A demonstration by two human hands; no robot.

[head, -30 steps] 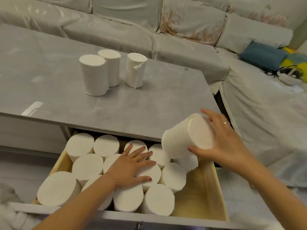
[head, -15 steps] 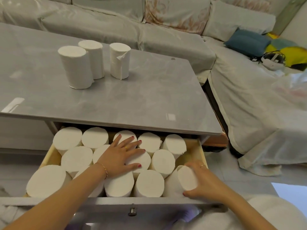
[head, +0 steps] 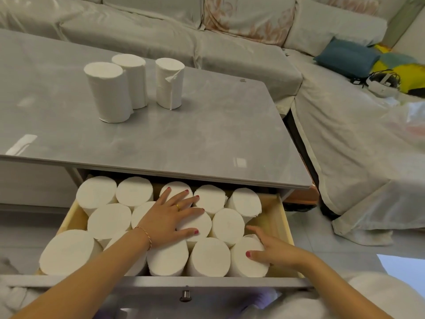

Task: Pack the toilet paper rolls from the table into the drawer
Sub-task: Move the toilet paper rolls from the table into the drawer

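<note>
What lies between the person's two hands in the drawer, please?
In the head view, a middle-row roll and a front-row roll, both upright in the drawer, stand between the left hand and the right hand.

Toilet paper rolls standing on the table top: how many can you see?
3, all upright on the table: the front roll, the rear roll close behind it, and the right roll, apart, with a loose flap. None looks hidden there.
</note>
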